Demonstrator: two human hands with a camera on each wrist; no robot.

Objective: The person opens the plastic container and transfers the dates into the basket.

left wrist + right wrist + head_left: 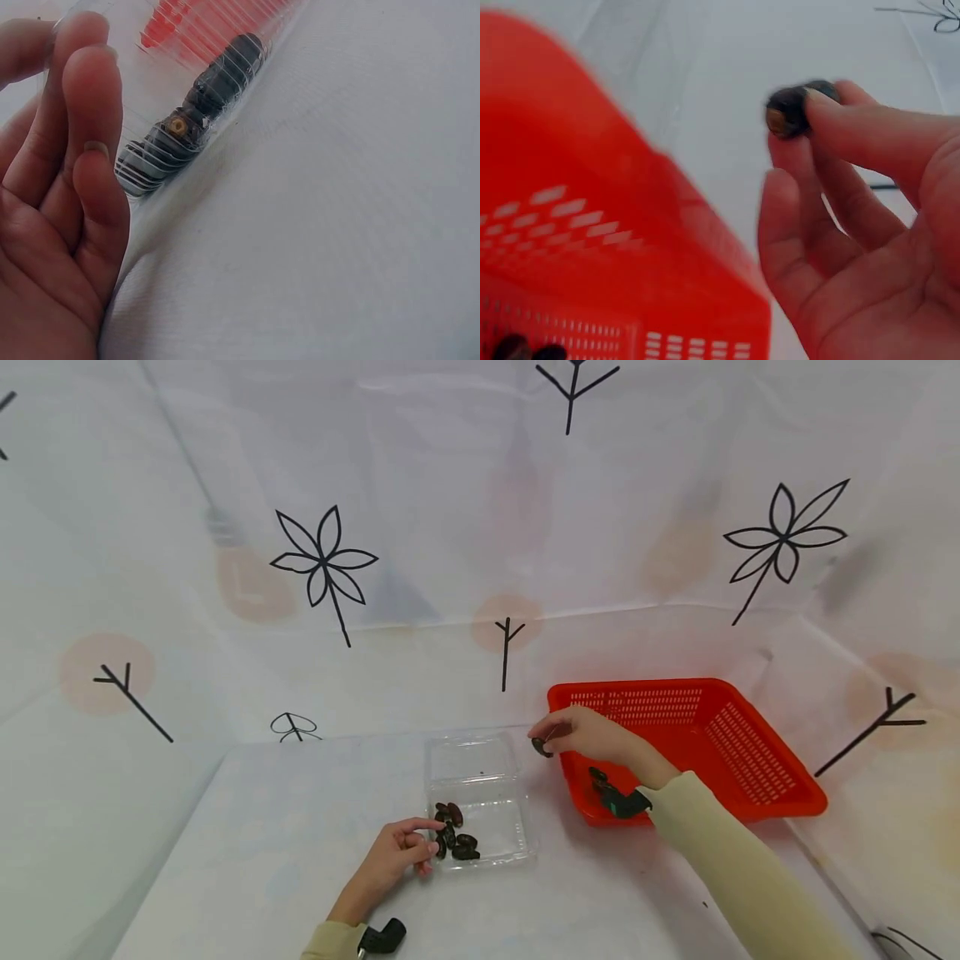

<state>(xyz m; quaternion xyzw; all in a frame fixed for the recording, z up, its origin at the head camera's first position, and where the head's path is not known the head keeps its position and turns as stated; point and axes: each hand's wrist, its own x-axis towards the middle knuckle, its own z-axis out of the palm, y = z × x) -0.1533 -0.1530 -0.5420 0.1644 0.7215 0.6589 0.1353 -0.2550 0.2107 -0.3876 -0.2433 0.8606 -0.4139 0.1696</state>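
Note:
A dark brown date (pixel 786 114) is pinched between the thumb and fingertips of my right hand (pixel 596 737), beside the left rim of the red basket (pixel 780 752). My left hand (pixel 396 852) holds the left side wall of a clear plastic box (pixel 495 814), with its fingers bent around the edge. Several dates (pixel 450 833) lie in the box's left half, and the left wrist view shows them through the ribbed wall (pixel 225 71). A few more dates (pixel 597 774) lie in the basket, partly hidden by my right wrist.
The box's lid (pixel 472 756) is folded back toward the wall. A white cloth with plant drawings (pixel 325 560) hangs behind and at the sides of the white table (pixel 300 827). A black strap device (pixel 384 937) sits on my left wrist.

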